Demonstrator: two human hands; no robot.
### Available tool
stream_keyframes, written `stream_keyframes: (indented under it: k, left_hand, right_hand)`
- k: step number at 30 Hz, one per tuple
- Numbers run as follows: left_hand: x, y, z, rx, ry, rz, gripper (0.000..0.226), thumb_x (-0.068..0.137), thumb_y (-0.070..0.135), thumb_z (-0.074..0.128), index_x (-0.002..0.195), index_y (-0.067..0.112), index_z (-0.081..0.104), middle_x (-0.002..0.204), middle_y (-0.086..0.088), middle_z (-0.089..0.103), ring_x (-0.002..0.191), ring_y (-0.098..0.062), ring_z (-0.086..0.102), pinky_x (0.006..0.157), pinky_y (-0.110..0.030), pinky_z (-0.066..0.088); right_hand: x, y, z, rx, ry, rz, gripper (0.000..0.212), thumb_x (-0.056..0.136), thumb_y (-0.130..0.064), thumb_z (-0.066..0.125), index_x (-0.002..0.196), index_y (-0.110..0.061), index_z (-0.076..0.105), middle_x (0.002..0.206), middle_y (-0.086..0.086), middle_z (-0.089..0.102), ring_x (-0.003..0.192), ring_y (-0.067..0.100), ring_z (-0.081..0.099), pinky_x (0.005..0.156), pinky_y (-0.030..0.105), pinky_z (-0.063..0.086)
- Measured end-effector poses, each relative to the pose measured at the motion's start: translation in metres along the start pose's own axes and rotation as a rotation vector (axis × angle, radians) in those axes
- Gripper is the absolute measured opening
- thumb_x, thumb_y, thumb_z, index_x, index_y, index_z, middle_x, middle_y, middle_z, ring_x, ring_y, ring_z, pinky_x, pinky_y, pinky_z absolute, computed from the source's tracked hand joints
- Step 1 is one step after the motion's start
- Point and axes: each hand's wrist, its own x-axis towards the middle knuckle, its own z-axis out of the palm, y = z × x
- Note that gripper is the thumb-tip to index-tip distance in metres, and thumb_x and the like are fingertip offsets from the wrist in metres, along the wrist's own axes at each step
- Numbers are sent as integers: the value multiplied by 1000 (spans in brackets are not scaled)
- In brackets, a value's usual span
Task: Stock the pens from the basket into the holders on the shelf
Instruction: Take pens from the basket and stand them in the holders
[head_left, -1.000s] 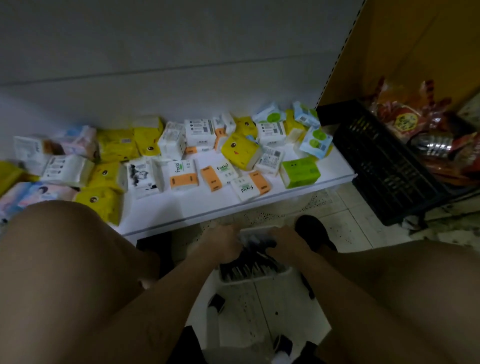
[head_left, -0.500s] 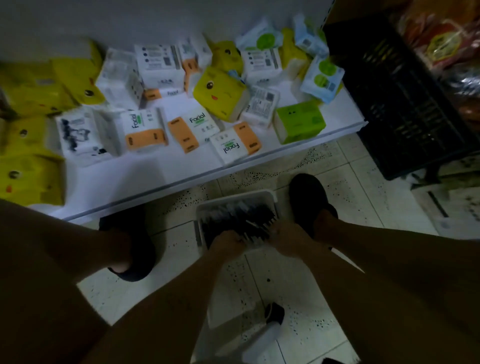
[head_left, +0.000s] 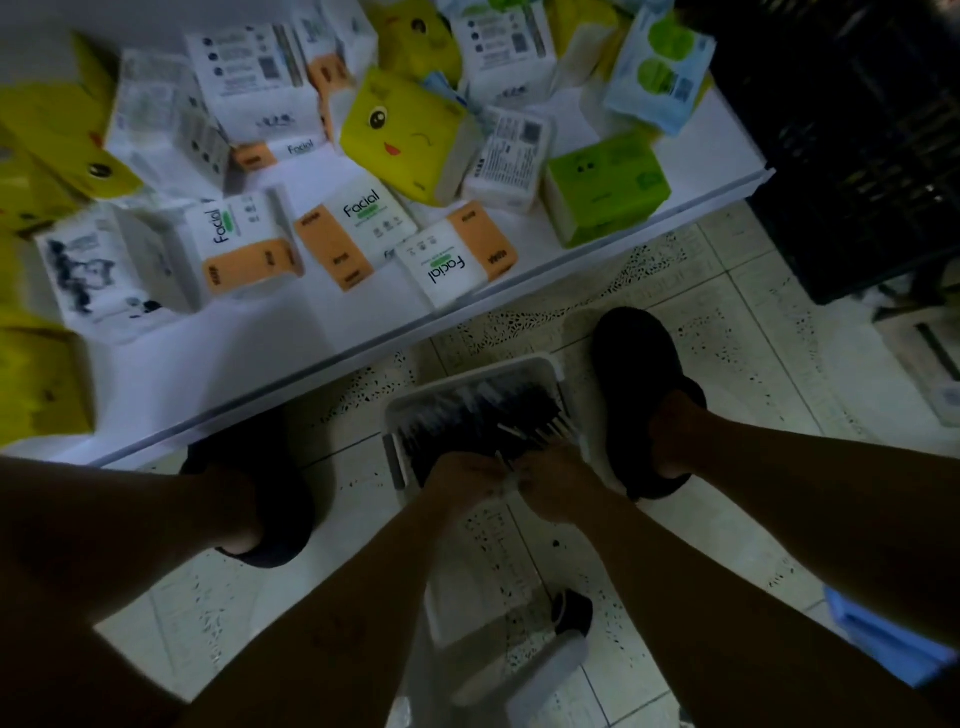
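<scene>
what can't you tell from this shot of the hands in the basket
- Head view, left hand and right hand: each grip too dark to read.
- Head view, pens in the basket: number unreadable, dim, blurred and partly under both hands.
- Head view, holders: out of frame; the shelf shows only tissue packs.

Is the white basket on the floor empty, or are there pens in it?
Not empty. Dark pens lie packed across the bottom of the basket; how deep they are stacked cannot be told.
</scene>
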Motion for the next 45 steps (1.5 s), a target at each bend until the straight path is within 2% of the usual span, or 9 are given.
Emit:
stream_keyframes:
  k: [3, 6, 17, 21, 27, 32, 35, 38, 45]
  left_hand:
    - [3, -7, -3, -57, 13, -47, 2, 85, 1, 69, 86, 1, 71, 68, -7, 62, 46, -6, 58, 44, -13, 45]
    - [6, -12, -8, -53, 59, -72, 15, 84, 9, 72, 72, 13, 64, 63, -3, 61, 50, -9, 57, 48, -20, 49]
    - [-6, -9, -14, -133, 8, -110, 42, 92, -7, 52, 130, 8, 43, 88, -17, 60, 63, -20, 57, 57, -27, 49]
    - [0, -5, -18, -199, 53, -103, 33, 92, -7, 40, 123, -1, 52, 80, -17, 59, 67, -25, 56, 61, -35, 49]
    - [5, -4, -29, -220, 165, -63, 26, 103, 21, 37, 111, 14, 61, 71, -2, 54, 59, -13, 47, 51, -23, 34]
    - [2, -11, -29, -240, 191, 2, 18, 102, 20, 43, 103, 13, 60, 67, -3, 53, 55, -13, 46, 47, -21, 36]
    - [1, -12, -29, -238, 174, -32, 13, 101, 11, 45, 95, 4, 54, 66, -5, 50, 55, -13, 45, 42, -17, 37]
    - [-2, -11, -30, -161, 171, -37, 17, 101, 13, 44, 103, 2, 56, 68, -4, 49, 57, -13, 45, 41, -17, 37]
    - [-22, -10, -31, 25, 216, 142, 35, 101, 41, 40, 102, 11, 59, 87, -10, 61, 74, -24, 58, 63, -29, 45]
  right_hand:
    - [-1, -3, 5, -38, 25, -26, 28, 98, -17, 44, 118, -10, 62, 120, 10, 62, 116, 29, 54, 105, 38, 38]
    - [-2, -4, 5, -4, 94, 4, 29, 98, -18, 45, 116, -7, 65, 117, 11, 64, 111, 27, 57, 98, 34, 43]
    - [0, -3, 1, 32, 185, 45, 29, 96, -18, 54, 122, -7, 55, 120, 12, 62, 110, 27, 59, 76, 25, 41]
    - [6, -3, 2, 71, 196, 54, 31, 95, -18, 55, 123, -6, 51, 115, 15, 62, 105, 29, 60, 70, 26, 39]
    - [17, -5, -7, 160, 92, 147, 47, 91, -23, 64, 128, -2, 43, 118, 19, 59, 109, 34, 57, 82, 36, 48]
    - [21, -7, -9, 224, 35, 191, 34, 91, -16, 61, 120, 2, 55, 101, 15, 63, 99, 29, 60, 80, 34, 52]
    - [15, -11, -14, 247, -18, 201, 19, 94, -21, 56, 89, -3, 57, 76, 8, 58, 66, 20, 55, 52, 26, 43]
    - [6, -13, -16, 328, -34, 255, 31, 95, -22, 54, 67, -11, 47, 59, 4, 46, 49, 13, 42, 44, 23, 33]
    - [-26, -22, -22, 525, -145, 397, 26, 96, -26, 56, 79, -7, 54, 73, 9, 55, 57, 18, 51, 50, 29, 46]
